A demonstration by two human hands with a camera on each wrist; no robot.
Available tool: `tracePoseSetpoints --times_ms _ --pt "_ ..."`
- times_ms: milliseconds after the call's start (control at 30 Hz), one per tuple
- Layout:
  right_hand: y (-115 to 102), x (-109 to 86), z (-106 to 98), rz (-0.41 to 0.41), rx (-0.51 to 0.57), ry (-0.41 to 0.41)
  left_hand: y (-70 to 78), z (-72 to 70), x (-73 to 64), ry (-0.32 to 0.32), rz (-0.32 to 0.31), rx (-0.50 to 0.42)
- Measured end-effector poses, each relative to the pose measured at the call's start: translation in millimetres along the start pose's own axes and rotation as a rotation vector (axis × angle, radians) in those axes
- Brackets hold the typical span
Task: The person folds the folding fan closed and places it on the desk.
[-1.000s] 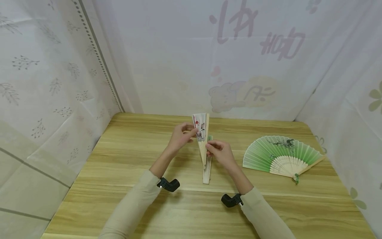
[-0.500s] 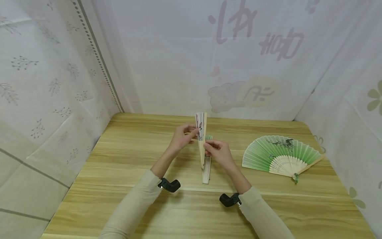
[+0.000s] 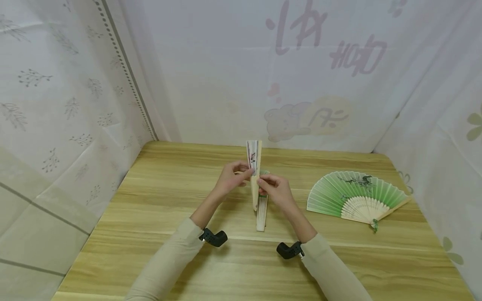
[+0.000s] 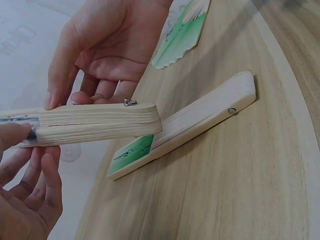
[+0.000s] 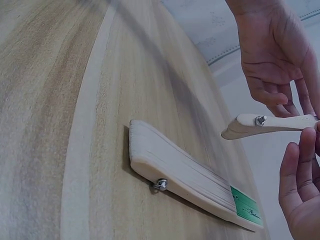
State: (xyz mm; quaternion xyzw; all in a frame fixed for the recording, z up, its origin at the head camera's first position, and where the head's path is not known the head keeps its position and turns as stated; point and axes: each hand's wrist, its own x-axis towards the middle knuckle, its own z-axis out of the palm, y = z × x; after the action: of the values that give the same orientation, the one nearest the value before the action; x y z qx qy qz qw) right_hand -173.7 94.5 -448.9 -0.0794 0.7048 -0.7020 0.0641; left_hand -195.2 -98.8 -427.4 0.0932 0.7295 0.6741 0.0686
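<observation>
Above the table both hands hold a white folding fan [image 3: 255, 193] with a red and dark painted design, folded to a narrow wedge, its pivot end pointing toward me. My left hand [image 3: 230, 179] pinches its painted leaf from the left, thumb in front. On the other side my right hand [image 3: 278, 191] pinches the edge by the wooden ribs [image 4: 100, 120]. A metal pivot pin [image 5: 260, 120] shows near the rounded end. Beneath lies a second folding fan [image 3: 261, 214], green and folded, on the tabletop; the held fan and right hand partly cover it in the head view.
A green folding fan [image 3: 352, 194] lies spread at the right of the wooden table [image 3: 158, 209], a green tassel [image 3: 375, 225] at its pivot. Printed curtains [image 3: 211, 83] hang behind the table and at both sides. Each wrist wears a black camera [image 3: 214, 237].
The held fan has narrowed from a wider wedge to a nearly closed stack. My left hand has slid a little down along it, and my right hand has shifted slightly left.
</observation>
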Motion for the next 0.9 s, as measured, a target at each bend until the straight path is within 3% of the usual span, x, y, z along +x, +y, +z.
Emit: tracePoseSetpoints --times_ms 133,500,600,900 --pt "-17 -7.4 3 -0.013 -0.016 -0.022 18.9 1.5 -9.2 -0.006 -0.003 0.0" --pt "11 4.8 -2 -0.067 -0.034 -0.031 19.9 1.3 -11.9 -0.001 0.037 0.046" --pt "12 4.4 -1 -0.092 -0.049 -0.029 17.8 1.1 -10.5 -0.005 0.038 0.055" --pt "12 4.6 2 -0.102 -0.035 -0.002 -11.8 -2.3 4.8 -0.004 0.022 0.05"
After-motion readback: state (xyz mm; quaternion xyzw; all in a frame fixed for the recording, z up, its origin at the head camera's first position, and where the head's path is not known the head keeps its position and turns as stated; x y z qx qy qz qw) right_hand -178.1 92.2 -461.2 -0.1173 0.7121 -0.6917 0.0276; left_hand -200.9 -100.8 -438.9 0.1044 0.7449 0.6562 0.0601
